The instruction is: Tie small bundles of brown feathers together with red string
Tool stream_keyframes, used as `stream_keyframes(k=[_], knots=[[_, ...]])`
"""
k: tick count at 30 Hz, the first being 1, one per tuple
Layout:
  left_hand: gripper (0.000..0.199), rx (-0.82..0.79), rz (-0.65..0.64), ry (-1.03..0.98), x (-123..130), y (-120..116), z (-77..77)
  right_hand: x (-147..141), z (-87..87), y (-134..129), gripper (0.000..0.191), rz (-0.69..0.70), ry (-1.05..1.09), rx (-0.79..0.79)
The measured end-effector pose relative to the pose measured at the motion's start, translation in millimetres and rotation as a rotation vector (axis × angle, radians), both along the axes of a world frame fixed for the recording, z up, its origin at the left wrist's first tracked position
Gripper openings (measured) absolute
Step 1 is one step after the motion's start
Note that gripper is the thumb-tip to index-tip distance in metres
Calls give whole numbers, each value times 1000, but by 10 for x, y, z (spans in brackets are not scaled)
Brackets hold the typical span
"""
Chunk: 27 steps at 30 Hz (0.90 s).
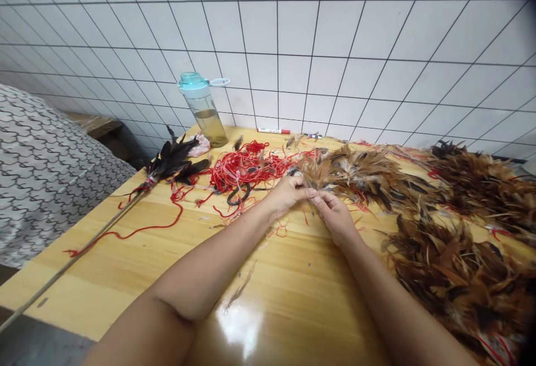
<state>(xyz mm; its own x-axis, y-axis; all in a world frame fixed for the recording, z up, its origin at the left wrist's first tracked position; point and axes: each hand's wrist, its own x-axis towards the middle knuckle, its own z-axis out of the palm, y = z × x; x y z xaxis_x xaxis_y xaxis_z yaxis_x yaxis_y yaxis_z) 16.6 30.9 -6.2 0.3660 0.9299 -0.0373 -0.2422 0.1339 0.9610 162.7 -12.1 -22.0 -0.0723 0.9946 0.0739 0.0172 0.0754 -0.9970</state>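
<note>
Head view | left hand (288, 195), right hand (335, 218): both pinching, contents unclear | three brown feather heaps (456, 274) | one bottle (205, 113)

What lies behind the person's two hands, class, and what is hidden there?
Beyond the left hand and right hand lie tangled red string and brown feathers. The hands cover the patch directly behind them, so anything there cannot be seen.
</note>
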Motion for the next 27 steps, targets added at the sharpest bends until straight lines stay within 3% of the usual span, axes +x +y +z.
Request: stream_keyframes(k=[8, 15, 21, 27], knots=[[42, -66, -81, -81, 56, -33, -80, 78, -94, 31, 33, 24, -157, 49], [42, -108, -102, -239, 141, -106, -87, 135, -102, 16, 38, 60, -74, 15], [33, -85, -113, -204, 151, -136, -76, 134, -119, 4, 41, 65, 21, -34], [31, -104, -101, -201, 161, -157, -10, 102, -135, 7, 41, 53, 54, 50]])
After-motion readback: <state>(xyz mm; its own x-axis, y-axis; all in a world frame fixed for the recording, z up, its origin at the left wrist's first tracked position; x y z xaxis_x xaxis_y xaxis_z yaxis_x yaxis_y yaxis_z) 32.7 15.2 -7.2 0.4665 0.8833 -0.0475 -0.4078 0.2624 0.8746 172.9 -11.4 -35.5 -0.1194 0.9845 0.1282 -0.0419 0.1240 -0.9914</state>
